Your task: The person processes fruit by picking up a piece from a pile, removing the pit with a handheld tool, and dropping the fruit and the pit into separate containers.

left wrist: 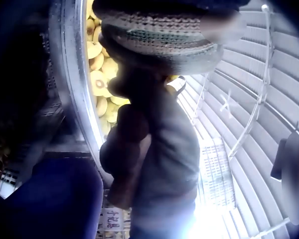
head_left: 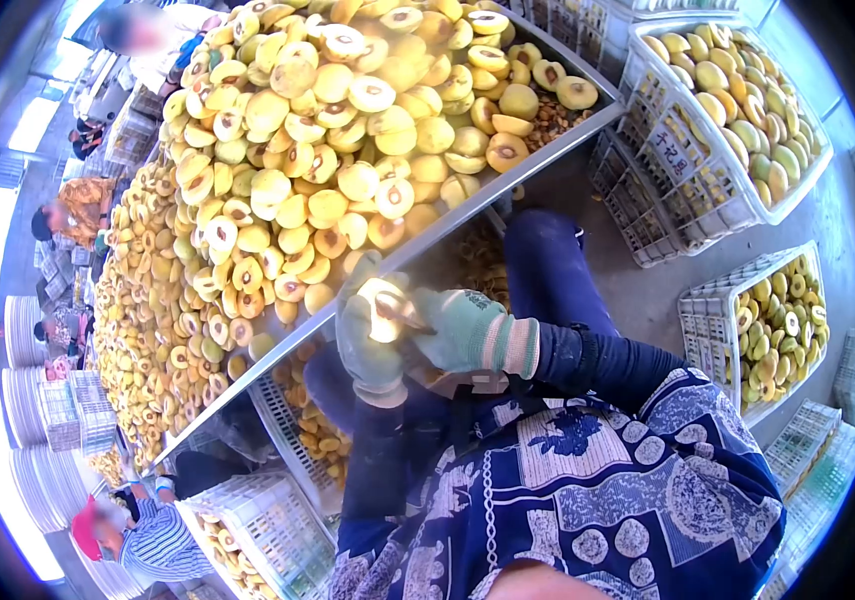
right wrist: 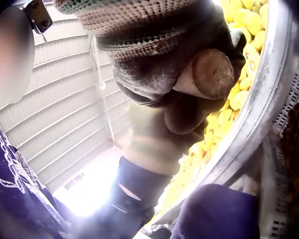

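Observation:
Both hands wear pale green work gloves and meet over the metal rim of a table heaped with fruit. My left hand [head_left: 366, 340] holds up a peach half [head_left: 384, 308], which looks washed out by glare. From the right, my right hand [head_left: 463, 325] grips a wooden-handled tool, its front end right at the fruit in the head view. The round butt of the wooden handle [right wrist: 213, 74] sticks out of the gloved fist in the right wrist view. The tool's working end is blurred. In the left wrist view the left glove [left wrist: 159, 37] is dark and the fruit hidden.
Halved yellow peaches [head_left: 293, 190] cover the table behind its metal edge [head_left: 478, 210]. White crates of fruit [head_left: 668, 150] stand at right, with another crate [head_left: 713, 330] nearer. A crate [head_left: 258, 530] sits at lower left. Other people work along the far left side.

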`<control>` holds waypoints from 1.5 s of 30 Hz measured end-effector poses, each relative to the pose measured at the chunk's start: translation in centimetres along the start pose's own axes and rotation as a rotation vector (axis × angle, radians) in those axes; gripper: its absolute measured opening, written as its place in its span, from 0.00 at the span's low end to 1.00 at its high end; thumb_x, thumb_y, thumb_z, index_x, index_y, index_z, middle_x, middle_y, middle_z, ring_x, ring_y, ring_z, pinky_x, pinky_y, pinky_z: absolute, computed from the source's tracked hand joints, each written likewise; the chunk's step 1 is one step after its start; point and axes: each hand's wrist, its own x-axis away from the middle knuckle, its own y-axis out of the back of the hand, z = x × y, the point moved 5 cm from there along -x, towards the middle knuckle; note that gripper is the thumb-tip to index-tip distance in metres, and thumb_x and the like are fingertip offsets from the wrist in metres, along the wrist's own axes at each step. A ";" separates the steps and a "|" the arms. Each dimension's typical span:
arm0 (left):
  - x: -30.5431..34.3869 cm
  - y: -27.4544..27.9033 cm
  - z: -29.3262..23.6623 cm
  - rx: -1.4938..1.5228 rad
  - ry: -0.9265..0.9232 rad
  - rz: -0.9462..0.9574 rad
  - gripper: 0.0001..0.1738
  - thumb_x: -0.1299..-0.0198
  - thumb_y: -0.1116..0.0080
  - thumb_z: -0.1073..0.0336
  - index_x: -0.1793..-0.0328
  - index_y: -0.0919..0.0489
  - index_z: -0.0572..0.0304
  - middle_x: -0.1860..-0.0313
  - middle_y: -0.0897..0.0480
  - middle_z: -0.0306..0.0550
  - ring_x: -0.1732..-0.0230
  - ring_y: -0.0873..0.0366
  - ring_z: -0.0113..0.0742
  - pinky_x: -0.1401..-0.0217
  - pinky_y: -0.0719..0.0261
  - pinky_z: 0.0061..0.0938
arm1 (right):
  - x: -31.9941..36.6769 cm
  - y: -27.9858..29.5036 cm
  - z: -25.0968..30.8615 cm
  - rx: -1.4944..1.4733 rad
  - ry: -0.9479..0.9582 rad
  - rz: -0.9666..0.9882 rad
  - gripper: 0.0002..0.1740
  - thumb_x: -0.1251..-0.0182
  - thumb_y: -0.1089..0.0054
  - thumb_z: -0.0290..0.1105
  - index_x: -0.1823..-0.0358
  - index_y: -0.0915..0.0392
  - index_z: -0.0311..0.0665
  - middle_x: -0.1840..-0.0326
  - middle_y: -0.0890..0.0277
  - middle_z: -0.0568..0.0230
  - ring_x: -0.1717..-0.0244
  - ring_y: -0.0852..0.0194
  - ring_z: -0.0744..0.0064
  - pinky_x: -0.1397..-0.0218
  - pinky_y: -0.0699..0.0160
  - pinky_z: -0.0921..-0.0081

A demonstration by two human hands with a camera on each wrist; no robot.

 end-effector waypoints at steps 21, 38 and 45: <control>1.7 -1.0 -0.1 -0.334 -0.089 -0.153 0.35 0.30 0.62 0.42 0.37 0.30 0.71 0.54 0.19 0.59 0.55 0.21 0.40 0.52 0.23 0.29 | 1.8 -0.7 -0.2 -0.628 -0.208 0.353 0.18 0.34 0.49 0.45 0.52 0.23 0.40 0.70 0.19 0.56 0.68 0.18 0.62 0.62 0.21 0.71; 2.8 -0.7 -1.1 -0.933 -0.528 -0.094 0.29 0.28 0.58 0.51 0.42 0.29 0.76 0.50 0.20 0.62 0.59 0.17 0.48 0.54 0.19 0.32 | 2.9 -2.3 0.7 -0.642 -0.492 0.570 0.13 0.30 0.56 0.38 0.48 0.27 0.52 0.74 0.26 0.67 0.77 0.25 0.72 0.79 0.27 0.70; 1.8 0.5 0.9 -0.477 -0.080 -0.007 0.32 0.32 0.52 0.46 0.42 0.28 0.75 0.52 0.19 0.59 0.56 0.18 0.49 0.54 0.18 0.36 | 1.3 -2.4 -0.6 -0.176 -0.055 0.509 0.14 0.31 0.52 0.40 0.48 0.26 0.50 0.74 0.25 0.68 0.77 0.26 0.77 0.78 0.25 0.77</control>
